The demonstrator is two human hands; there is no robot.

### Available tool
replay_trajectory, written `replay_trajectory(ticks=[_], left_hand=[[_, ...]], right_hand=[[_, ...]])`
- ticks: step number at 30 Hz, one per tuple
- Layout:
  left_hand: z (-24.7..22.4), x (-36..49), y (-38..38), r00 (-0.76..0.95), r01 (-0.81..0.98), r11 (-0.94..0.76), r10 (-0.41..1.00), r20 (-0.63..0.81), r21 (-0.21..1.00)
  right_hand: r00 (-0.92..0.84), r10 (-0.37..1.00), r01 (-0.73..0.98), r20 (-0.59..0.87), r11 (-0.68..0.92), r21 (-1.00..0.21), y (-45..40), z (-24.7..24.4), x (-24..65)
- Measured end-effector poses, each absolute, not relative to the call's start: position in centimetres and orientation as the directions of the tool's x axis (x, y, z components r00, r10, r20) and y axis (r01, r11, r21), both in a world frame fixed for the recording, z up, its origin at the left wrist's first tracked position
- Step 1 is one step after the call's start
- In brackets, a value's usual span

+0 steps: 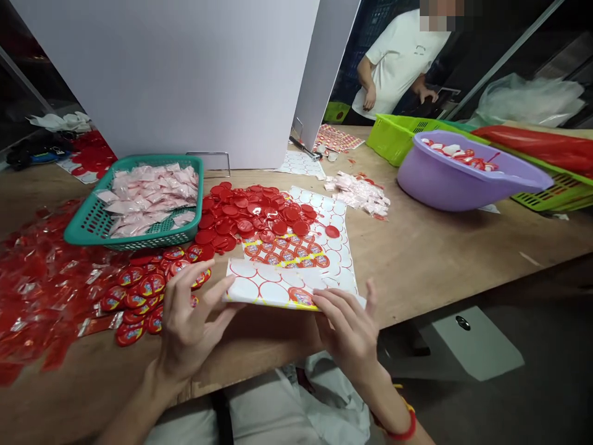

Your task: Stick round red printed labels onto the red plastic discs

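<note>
A folded sticker sheet (259,284) with white cut-out circles is held up between my hands, just above the table's near edge. One red printed sticker (301,296) shows at its front fold. My left hand (192,318) pinches the left end, thumb below and forefinger at the edge. At the right end, my right hand (347,327) grips the sheet with its fingers over the front, near the sticker; its thumb is hidden. Behind lies another sheet with rows of red printed stickers (282,250). Red plastic discs (259,207) are heaped on it. Discs bearing printed stickers (148,287) are piled beside my left hand.
A green basket (69,232) holds small pale packets. Red clear wrappers (41,290) cover the left. More packets (361,194) lie behind right, near a purple basin (440,179) and lime crates (389,139). A grey panel (185,74) stands behind; a person in white (398,62) stands beyond.
</note>
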State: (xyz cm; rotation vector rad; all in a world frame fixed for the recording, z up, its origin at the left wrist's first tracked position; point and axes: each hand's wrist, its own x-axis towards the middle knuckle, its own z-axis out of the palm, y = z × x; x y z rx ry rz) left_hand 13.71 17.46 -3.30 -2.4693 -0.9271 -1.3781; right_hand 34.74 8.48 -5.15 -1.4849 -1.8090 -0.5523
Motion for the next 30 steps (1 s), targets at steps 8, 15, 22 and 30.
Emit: replay_trajectory(ticks=[8,15,22,30], left_hand=[[-9.0,14.8,13.6,0.749,0.352,-0.936,0.301,0.59,0.03],[-12.0,12.9,12.4,0.793,0.394,-0.904,0.425,0.436,0.166],[-12.8,12.2,12.2,0.779,0.421,-0.885,0.465,0.421,0.199],[-13.3,12.1,12.1,0.782,0.432,-0.875,0.484,0.393,0.219]], right_hand=[[-0.257,0.743,0.9,0.618,0.417,-0.127,7.0,-9.7,31.9],[-0.303,0.813,0.83,0.498,0.481,-0.281,5.9,-11.9,31.5],[-0.364,0.883,0.833,0.297,0.451,-0.321,7.0,-10.2,30.9],[-0.469,0.88,0.784,0.071,0.452,-0.426,8.7,-9.0,31.3]])
